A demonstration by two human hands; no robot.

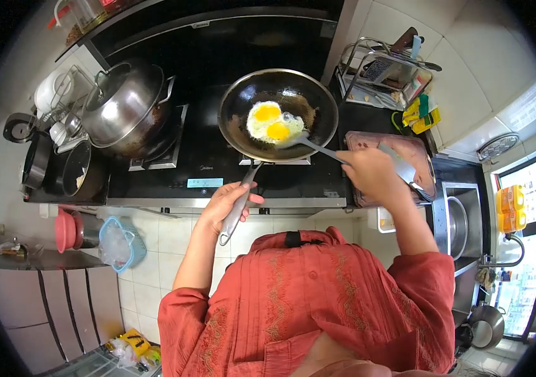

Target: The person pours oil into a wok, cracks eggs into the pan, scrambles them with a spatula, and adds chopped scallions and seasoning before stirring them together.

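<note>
Two eggs with whole yellow yolks and white edges fry side by side in a dark wok on the stove. My left hand grips the wok's metal handle, which points toward my body. With my right hand I hold a grey spatula, its shaft reaching in over the wok's right rim. The spatula's blade touches the lower right edge of the eggs; whether it is under them I cannot tell.
A large lidded pot occupies the left burner. Right of the wok lie a cutting board and a cleaver, below a knife rack. A sink is at the far right, a blue basket on the floor at left.
</note>
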